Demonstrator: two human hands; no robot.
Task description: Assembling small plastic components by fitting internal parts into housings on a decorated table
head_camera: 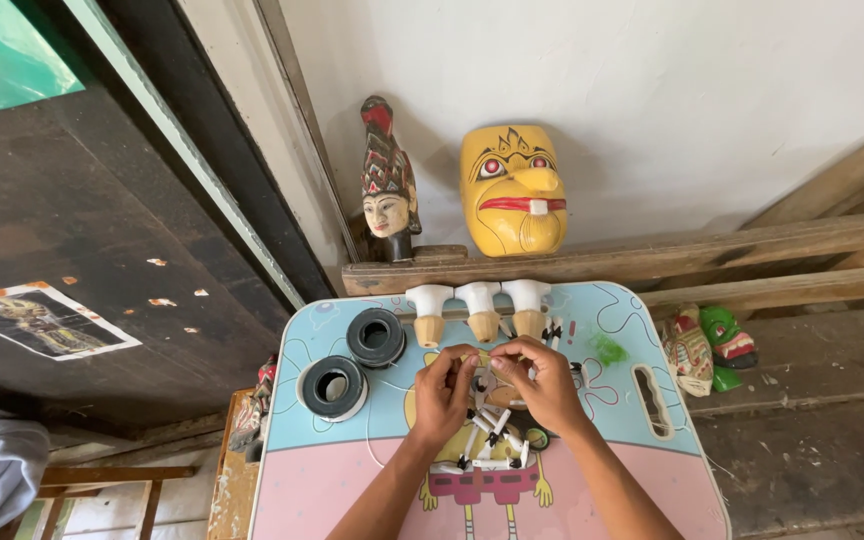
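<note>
My left hand (443,392) and my right hand (545,380) meet over the middle of a small cartoon-printed table (352,470). Their fingertips pinch one small pale piece (483,357) between them; it is too small to identify. Under my hands lies a heap of several small white sticks with black ends (492,440). Three unpainted wooden puppet heads with white tops (479,308) stand in a row at the table's far edge, just beyond my fingers.
Two spools of dark thread (376,336) (332,385) sit at the table's left. A yellow carved mask (512,188) and a painted puppet head (388,190) rest on a wooden beam (652,258) by the wall. More masks (712,345) lie on the right floor.
</note>
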